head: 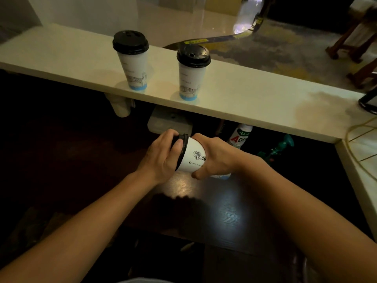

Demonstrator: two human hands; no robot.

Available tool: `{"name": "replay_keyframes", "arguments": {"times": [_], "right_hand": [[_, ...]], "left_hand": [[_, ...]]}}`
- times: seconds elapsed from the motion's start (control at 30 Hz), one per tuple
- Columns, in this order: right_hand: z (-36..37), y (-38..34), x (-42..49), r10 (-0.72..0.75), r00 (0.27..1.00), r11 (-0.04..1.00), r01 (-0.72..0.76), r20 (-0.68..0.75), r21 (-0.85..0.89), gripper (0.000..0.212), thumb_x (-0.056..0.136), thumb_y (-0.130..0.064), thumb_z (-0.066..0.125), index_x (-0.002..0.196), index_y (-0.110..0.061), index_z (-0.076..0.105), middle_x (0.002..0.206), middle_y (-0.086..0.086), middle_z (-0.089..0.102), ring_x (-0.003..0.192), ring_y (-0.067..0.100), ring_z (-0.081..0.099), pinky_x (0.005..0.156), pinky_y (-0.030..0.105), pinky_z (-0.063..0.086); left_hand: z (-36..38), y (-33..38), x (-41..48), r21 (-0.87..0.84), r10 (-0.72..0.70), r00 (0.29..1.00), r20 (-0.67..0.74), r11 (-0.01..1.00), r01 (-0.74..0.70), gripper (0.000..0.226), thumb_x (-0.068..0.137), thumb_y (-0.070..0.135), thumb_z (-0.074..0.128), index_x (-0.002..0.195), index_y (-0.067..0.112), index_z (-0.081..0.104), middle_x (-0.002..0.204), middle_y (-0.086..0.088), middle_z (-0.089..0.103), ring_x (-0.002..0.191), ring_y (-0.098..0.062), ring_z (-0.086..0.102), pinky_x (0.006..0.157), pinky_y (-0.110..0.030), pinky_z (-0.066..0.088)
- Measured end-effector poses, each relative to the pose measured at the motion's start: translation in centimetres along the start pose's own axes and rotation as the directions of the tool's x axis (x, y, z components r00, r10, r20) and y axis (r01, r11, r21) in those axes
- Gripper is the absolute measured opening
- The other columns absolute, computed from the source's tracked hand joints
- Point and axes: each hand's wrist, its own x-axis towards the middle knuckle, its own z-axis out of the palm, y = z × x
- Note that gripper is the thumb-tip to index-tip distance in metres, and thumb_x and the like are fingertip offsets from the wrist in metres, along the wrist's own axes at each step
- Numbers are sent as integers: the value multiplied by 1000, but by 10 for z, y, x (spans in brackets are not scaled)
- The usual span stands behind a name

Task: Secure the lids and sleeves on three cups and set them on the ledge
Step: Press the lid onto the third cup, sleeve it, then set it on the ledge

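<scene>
Left hand [163, 155] fingers clasp the black lid [182, 149] of a tilted third cup [192, 158]; right hand [216, 158] wraps its body, hiding the base. Behind, two lidded cups [133, 62] [191, 72] stand well apart on the pale ledge [255, 97], its right stretch bare.

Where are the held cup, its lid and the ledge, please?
held cup [192, 158], head view, white side wall.
lid [183, 147], head view, black rim.
ledge [255, 99], head view, bare top.
</scene>
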Motion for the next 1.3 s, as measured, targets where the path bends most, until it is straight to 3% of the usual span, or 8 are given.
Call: {"name": "replay_keyframes", "arguments": {"times": [0.3, 0.43, 0.57, 0.67, 0.8, 0.9, 1.03, 1.3], "right_hand": [[9, -8, -6, -57, 979, 949, -7, -193, -315, 77, 60, -47, 82, 124, -28, 43, 109, -6, 62, 91, 21, 65, 70, 36, 53], [10, -12, -7, -124, 970, 848, -4, -207, -530, 77, 67, -48, 79, 128, -22, 40, 111, 0, 59, 88, 24, 65, 61, 31, 40], [17, -10, -8, -164, 959, 776, -18, -229, -631, 73, 69, -46, 77, 127, -20, 42, 108, 2, 59, 86, 25, 65, 59, 32, 37], [23, -5, -9, -193, 945, 750, -30, -263, -660, 73, 69, -45, 78, 127, -20, 43, 108, 3, 59, 87, 26, 64, 62, 32, 35], [25, 2, -11, -131, 938, 848, -62, -320, -526, 76, 70, -50, 77, 131, -21, 42, 112, 1, 60, 93, 24, 66, 64, 30, 41], [24, 6, -15, 7, 908, 971, -106, -419, -214, 78, 68, -53, 80, 130, -25, 43, 116, -4, 60, 95, 18, 63, 69, 31, 48], [29, 10, -20, 138, 858, 974, -27, -495, 225, 80, 67, -55, 84, 130, -24, 46, 108, -12, 60, 93, 7, 64, 72, 28, 57], [37, 23, -27, 215, 846, 934, -32, -488, 356, 77, 72, -37, 88, 134, -21, 46, 111, -5, 61, 92, 2, 63, 68, 9, 52]], "left_hand": [[-5, 14, 19, 161, -308, 940, 146, 945, 285, 69, 76, 64, 10, 97, 14, 52, 97, -8, 57, 88, -25, 55, 67, -24, 40], [-6, 31, 32, -48, -667, 646, 371, 681, 731, 59, 94, 53, 22, 94, 8, 60, 71, -13, 61, 47, -22, 52, 41, -21, 36], [-6, 34, 34, -114, -696, 463, 549, 486, 866, 50, 95, 50, 23, 88, 10, 52, 53, -6, 53, 34, -11, 35, 35, -13, 18], [-3, 35, 29, -94, -708, 485, 514, 515, 852, 56, 97, 53, 20, 94, 8, 55, 62, -10, 56, 39, -14, 41, 38, -18, 25], [10, 24, 14, 6, -490, 854, 174, 868, 497, 56, 101, 50, 17, 125, 13, 51, 115, -18, 62, 103, -35, 61, 84, -39, 47], [16, -3, -5, 14, -148, 984, -97, 989, 150, 47, 96, 48, 25, 110, 14, 55, 108, -7, 58, 97, -23, 58, 78, -29, 42], [38, -50, -36, 352, -265, 961, 75, 909, 223, 58, 94, 52, 30, 135, 13, 44, 138, -10, 42, 119, -28, 47, 89, -36, 43], [57, -108, -83, 719, -701, 572, 425, 646, 257, 103, 79, 83, 30, 151, 28, -19, 155, -11, -38, 141, -53, -23, 113, -68, 0]]}}
